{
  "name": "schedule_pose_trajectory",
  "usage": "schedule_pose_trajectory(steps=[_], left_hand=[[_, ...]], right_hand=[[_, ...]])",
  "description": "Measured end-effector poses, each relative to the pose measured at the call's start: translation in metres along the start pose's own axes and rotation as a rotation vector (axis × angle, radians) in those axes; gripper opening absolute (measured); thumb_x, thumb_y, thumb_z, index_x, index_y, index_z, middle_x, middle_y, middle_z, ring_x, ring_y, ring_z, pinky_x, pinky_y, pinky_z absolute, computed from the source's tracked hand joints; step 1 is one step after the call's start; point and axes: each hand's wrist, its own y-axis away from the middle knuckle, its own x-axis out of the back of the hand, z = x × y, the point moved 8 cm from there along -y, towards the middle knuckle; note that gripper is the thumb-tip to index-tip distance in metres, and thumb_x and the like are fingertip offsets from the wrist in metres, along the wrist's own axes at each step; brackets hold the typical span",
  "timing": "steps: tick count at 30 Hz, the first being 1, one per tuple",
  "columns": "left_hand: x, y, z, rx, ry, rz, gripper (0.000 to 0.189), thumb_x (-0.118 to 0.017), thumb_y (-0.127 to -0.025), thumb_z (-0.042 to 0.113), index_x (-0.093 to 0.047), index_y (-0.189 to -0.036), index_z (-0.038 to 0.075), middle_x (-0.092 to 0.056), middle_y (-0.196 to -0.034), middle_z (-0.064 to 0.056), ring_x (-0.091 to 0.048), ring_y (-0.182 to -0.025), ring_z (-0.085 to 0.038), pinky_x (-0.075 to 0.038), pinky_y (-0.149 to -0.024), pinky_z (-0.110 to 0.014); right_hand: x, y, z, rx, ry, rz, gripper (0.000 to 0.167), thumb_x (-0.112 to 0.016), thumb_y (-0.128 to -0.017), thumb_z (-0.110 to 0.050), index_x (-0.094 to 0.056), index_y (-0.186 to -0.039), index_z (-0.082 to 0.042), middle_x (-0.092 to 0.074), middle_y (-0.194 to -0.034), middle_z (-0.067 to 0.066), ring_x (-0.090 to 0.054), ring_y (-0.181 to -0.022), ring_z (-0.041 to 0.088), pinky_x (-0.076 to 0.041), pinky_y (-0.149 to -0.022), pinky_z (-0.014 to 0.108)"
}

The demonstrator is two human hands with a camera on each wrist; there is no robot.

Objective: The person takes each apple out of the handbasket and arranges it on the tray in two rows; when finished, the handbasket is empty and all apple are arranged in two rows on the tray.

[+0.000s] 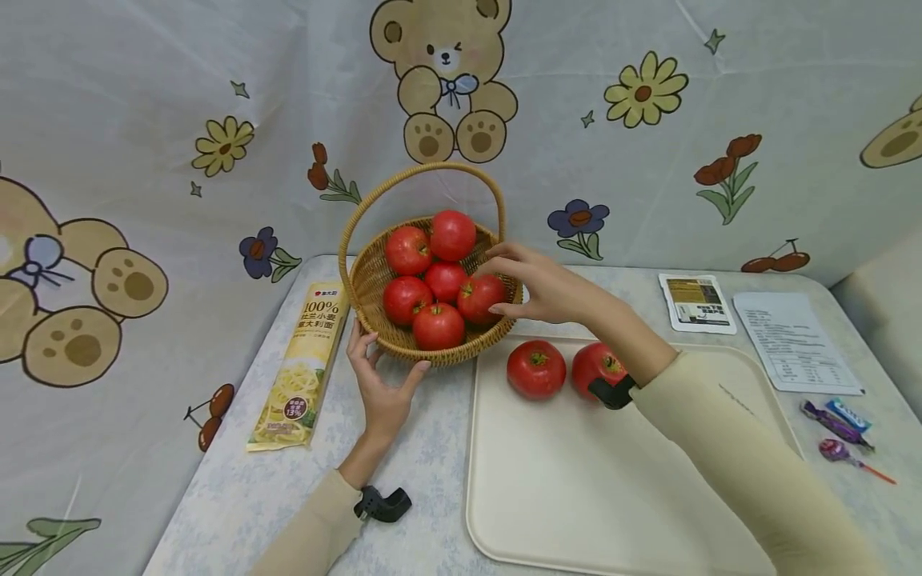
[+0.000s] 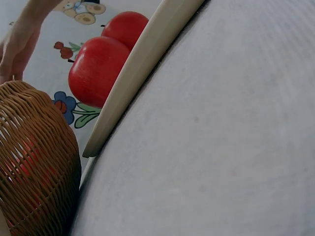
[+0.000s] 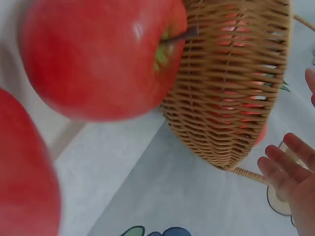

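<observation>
A wicker basket (image 1: 446, 352) with an arched handle holds several red apples (image 1: 438, 326). My left hand (image 1: 384, 400) rests against its lower left side, thumb and fingers spread wide along the weave. Over the basket's right rim reaches my right hand (image 1: 543, 286), its fingers above the rightmost apple (image 1: 479, 299) and its thumb beside that apple. In the right wrist view, the right hand's fingers (image 3: 280, 162) are spread apart from the thumb, beyond the basket wall (image 3: 221, 98). Two more apples (image 1: 536, 370) (image 1: 596, 370) sit on a cream tray (image 1: 576, 488).
A yellow pasta packet (image 1: 298, 372) lies left of the basket. Behind the tray to the right are a small white sachet (image 1: 697, 303) and a printed sheet (image 1: 795, 340). Wrapped candies (image 1: 835, 424) and a lollipop (image 1: 835, 450) lie at the table's right side. A patterned cloth (image 1: 547, 48) hangs behind.
</observation>
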Motion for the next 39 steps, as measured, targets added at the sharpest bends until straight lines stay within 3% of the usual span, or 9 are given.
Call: schedule_pose_trajectory(steps=[4,9,15,24,33,39], left_hand=[[0.001,0.000,-0.002,-0.003,-0.003,0.007,0.076,-0.082,-0.079,0.015,-0.031,-0.127,-0.014,-0.012,-0.156,-0.031,-0.019,-0.147,-0.038,-0.035,-0.101,-0.049],[0.002,0.000,-0.003,-0.012,-0.008,0.008,0.078,-0.082,-0.080,0.019,-0.031,-0.128,-0.014,-0.012,-0.156,-0.032,-0.019,-0.146,-0.041,-0.035,-0.102,-0.047],[0.002,0.001,-0.004,-0.014,-0.001,0.003,0.077,-0.082,-0.081,0.021,-0.031,-0.128,-0.013,-0.012,-0.156,-0.033,-0.019,-0.145,-0.045,-0.034,-0.101,-0.049],[0.002,0.000,-0.002,-0.027,-0.006,-0.008,0.075,-0.082,-0.080,0.017,-0.031,-0.127,-0.013,-0.011,-0.156,-0.034,-0.020,-0.145,-0.044,-0.035,-0.100,-0.053],[0.002,-0.002,0.003,-0.040,-0.014,-0.013,0.075,-0.082,-0.078,0.011,-0.032,-0.127,-0.014,-0.010,-0.154,-0.038,-0.020,-0.144,-0.047,-0.036,-0.101,-0.048],[0.002,-0.001,0.002,-0.037,-0.015,-0.011,0.074,-0.082,-0.078,0.009,-0.032,-0.127,-0.014,-0.011,-0.154,-0.036,-0.020,-0.144,-0.047,-0.036,-0.100,-0.048]], right_hand=[[-0.011,-0.020,0.008,-0.007,0.011,-0.067,0.042,-0.077,-0.085,-0.023,-0.062,-0.124,-0.017,-0.048,-0.135,0.017,-0.050,-0.123,0.032,-0.047,-0.099,0.048],[-0.028,-0.035,0.024,-0.078,0.001,-0.167,0.045,-0.079,-0.083,-0.027,-0.062,-0.125,-0.018,-0.045,-0.138,0.016,-0.050,-0.123,0.035,-0.044,-0.101,0.050],[-0.047,-0.045,0.038,-0.106,0.021,-0.254,0.045,-0.081,-0.081,-0.026,-0.063,-0.123,-0.019,-0.044,-0.137,0.016,-0.052,-0.120,0.036,-0.044,-0.101,0.051],[-0.062,-0.053,0.039,-0.152,0.058,-0.385,0.049,-0.082,-0.080,-0.025,-0.063,-0.125,-0.020,-0.047,-0.132,0.015,-0.057,-0.110,0.032,-0.047,-0.095,0.046],[-0.069,-0.054,0.042,-0.199,0.108,-0.460,0.045,-0.082,-0.079,-0.017,-0.065,-0.121,-0.019,-0.051,-0.120,0.013,-0.056,-0.099,0.028,-0.047,-0.090,0.042],[-0.069,-0.056,0.040,-0.165,0.115,-0.456,0.043,-0.083,-0.077,-0.015,-0.066,-0.116,-0.017,-0.052,-0.116,0.012,-0.055,-0.096,0.027,-0.046,-0.087,0.041]])
